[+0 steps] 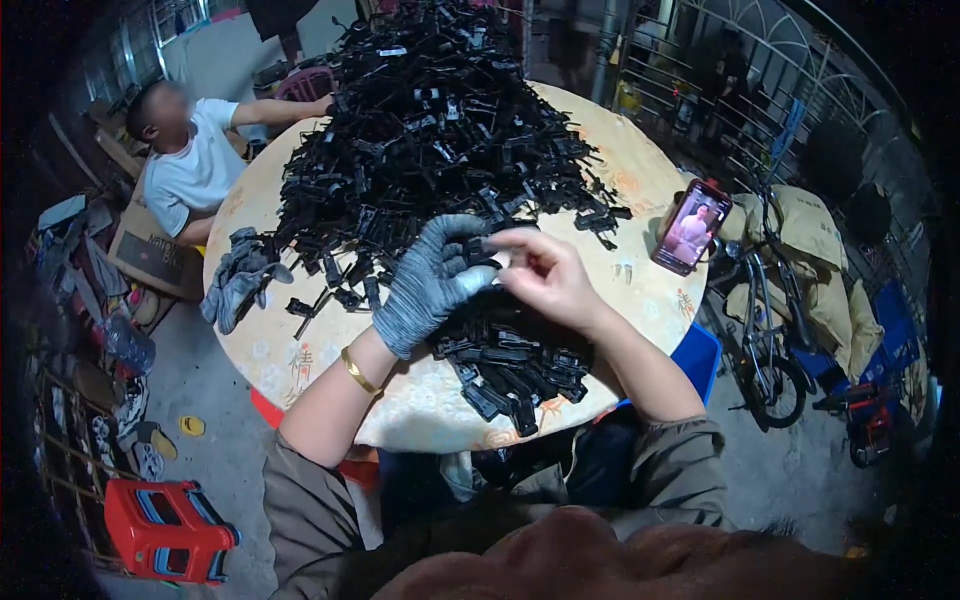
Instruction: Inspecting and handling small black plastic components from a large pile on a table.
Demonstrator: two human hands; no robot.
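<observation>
Hundreds of small black plastic parts (430, 130), angular and clip-like, heaped high across the far half of a round table (640, 170); tabletop covered in a pale yellow cloth with faded orange floral print. Second, lower pile of the same black pieces (510, 365) at the near edge, directly under the hands, laid flatter and more orderly than the main heap.

Left hand (430, 280) in a grey knit glove, coarse weave, fingers curled; gold bangle (358, 372) on the bare wrist below the cuff. Right hand (545, 275) bare, thumb and fingertips pinched together. Both hands closed on one small black part (482, 250) held between them, just above the near pile and clear of the cloth. Part mostly hidden by the fingers; shape not readable. A pale bit at the fingertips, too small to identify.

Spare pair of grey gloves (238, 280) crumpled at the left rim of the table. Phone (690, 226) in a red case propped at the right rim, screen lit. Another person in a white shirt (195, 165) seated at the far left side, arm reaching toward the heap. Red plastic stool (165, 530) on the concrete floor lower left; bicycle (765, 330) and tan sacks (820, 260) to the right.
</observation>
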